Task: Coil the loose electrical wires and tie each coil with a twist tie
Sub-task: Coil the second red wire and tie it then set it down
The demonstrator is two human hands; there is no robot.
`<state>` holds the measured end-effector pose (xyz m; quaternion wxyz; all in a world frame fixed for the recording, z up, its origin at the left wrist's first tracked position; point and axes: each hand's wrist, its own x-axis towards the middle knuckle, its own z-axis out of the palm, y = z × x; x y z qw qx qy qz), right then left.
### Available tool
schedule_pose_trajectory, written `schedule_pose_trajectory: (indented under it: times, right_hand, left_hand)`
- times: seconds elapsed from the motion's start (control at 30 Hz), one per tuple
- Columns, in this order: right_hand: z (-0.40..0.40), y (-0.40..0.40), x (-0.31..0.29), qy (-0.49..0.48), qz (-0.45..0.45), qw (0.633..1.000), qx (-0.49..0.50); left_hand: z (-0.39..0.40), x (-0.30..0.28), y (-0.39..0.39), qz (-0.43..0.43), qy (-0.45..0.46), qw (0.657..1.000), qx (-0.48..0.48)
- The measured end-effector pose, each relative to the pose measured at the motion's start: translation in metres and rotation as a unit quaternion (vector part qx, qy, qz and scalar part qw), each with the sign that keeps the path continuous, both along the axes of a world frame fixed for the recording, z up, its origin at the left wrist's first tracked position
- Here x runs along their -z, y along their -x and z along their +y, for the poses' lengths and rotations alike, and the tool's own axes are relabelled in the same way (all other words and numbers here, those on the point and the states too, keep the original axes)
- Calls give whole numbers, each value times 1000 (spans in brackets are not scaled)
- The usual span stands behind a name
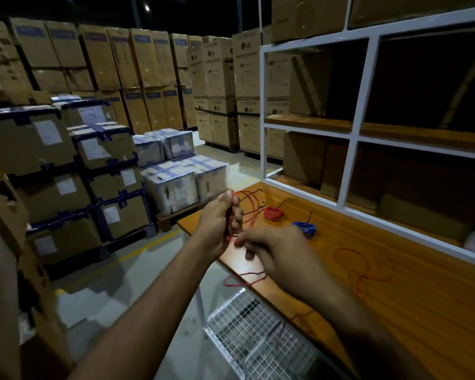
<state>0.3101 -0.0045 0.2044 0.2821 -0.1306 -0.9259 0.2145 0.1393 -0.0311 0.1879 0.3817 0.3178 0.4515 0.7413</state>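
Stacked cardboard boxes [99,58] fill a dim warehouse beside a white shelf frame [368,86] and wooden table [422,297].

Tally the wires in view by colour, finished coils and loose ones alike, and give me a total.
Red: 3, namely the wire being wound in the left hand and right hand, the red coil and the loose red wire on the table.
Blue: 1, the blue coil.
Total: 4.
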Motion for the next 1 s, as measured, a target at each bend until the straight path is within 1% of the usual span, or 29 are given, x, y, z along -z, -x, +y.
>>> schedule_pose_trajectory:
  times: [0.03,0.07,0.1,0.13,0.27,0.33,0.37,0.4,0.43,0.47,0.5,0.53,0.57,0.6,0.63,0.67,0.7,0.73,0.77,0.87,1.0]
  right_hand:
    - [6,0,-2,-2,70,997,30]
    - [12,1,-4,-4,120,991,60]
    - [19,3,-2,-9,151,984,90]
    - [25,5,-1,-14,164,979,120]
    - [52,10,-1,-40,148,964,217]
    - [64,9,-2,-68,105,958,258]
    - [69,10,-1,-78,81,957,266]
    - [73,12,1,-67,61,962,258]
    - [78,13,3,-22,49,972,227]
    - [81,14,6,65,43,982,173]
    - [83,12,7,174,39,978,106]
    - [83,8,9,284,35,957,43]
    - [84,3,12,388,35,921,-7]
    - [86,-3,16,481,39,875,-45]
    - [90,-8,23,558,47,825,-76]
    - [94,-13,31,615,56,780,-106]
    - [99,-16,41,649,59,746,-136]
    - [100,-18,50,666,52,726,-164]
    - [101,-19,59,673,38,716,-182]
    - [95,-20,80,674,9,712,-198]
    - [91,-24,100,682,45,712,-163]
  left_hand:
    - [-1,2,-6,3,6,1000,12]
    - [-2,4,-11,7,10,1000,23]
    - [-2,6,-16,8,14,999,34]
    - [-2,9,-20,0,16,999,47]
    - [-6,13,-22,-88,4,985,148]
    - [-9,14,-20,-126,3,968,218]
    - [-10,14,-19,-138,1,960,242]
    - [-10,14,-19,-141,0,957,252]
    - [-10,13,-17,-136,1,959,248]
    - [-11,12,-17,-123,3,963,238]
    - [-11,11,-16,-111,3,968,227]
    - [-12,9,-15,-104,1,971,217]
    - [-13,7,-12,-108,-5,972,210]
    - [-14,4,-9,-123,-12,970,208]
    - [-15,2,-5,-146,-21,966,212]
    - [-15,-1,-2,-169,-31,961,216]
    - [-14,-3,0,-190,-42,957,217]
    - [-13,-5,1,-206,-53,953,214]
    - [-12,-7,2,-218,-63,952,207]
    - [-7,-15,4,-222,-87,956,170]
    - [-3,-24,9,-219,-108,960,137]
